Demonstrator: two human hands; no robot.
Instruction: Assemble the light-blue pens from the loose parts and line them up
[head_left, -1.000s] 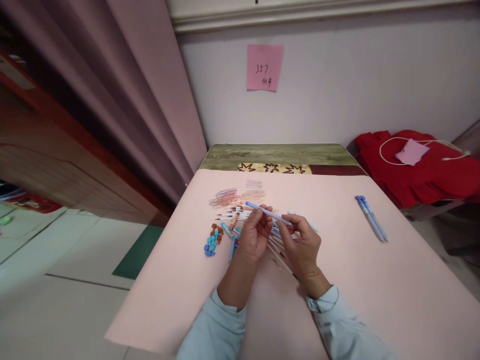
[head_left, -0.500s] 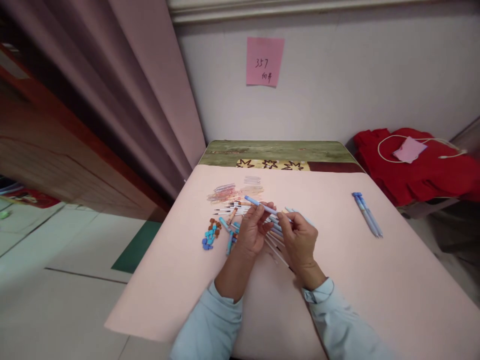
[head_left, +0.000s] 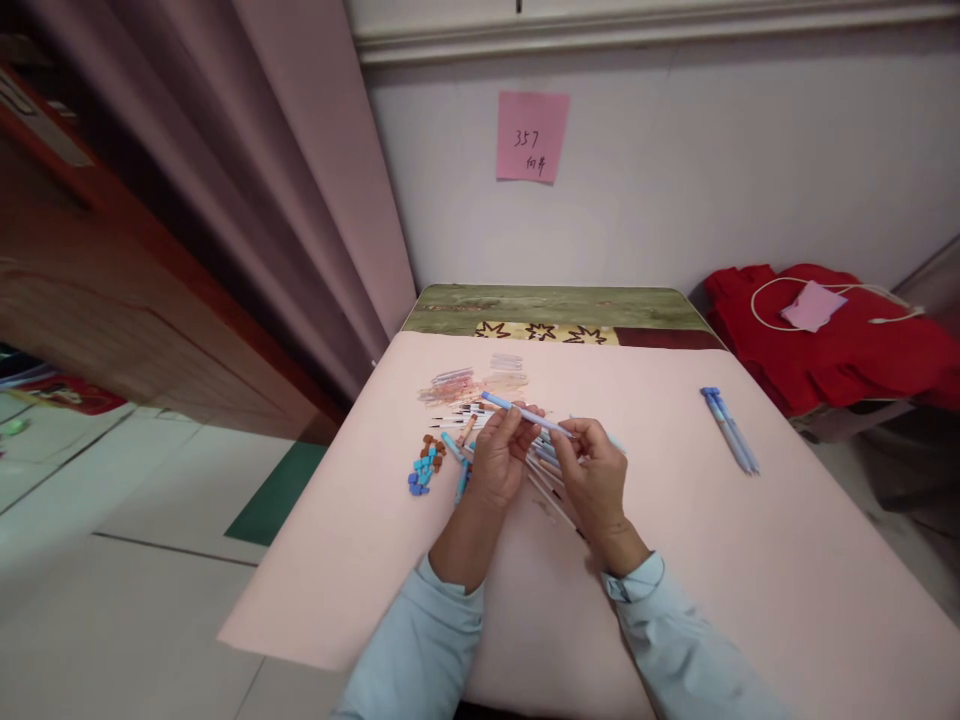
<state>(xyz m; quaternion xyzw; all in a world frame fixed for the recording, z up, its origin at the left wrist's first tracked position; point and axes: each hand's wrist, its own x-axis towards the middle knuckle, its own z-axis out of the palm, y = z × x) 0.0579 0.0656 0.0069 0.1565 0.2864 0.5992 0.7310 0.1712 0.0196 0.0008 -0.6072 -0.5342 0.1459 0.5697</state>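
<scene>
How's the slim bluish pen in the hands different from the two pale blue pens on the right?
The slim bluish pen is held slanted by the left hand and right hand; the two pale blue pens lie on the pink sheet. The slim bluish pen's blue end looks plain; the two pale blue pens have chunky tops. All are slim.
</scene>
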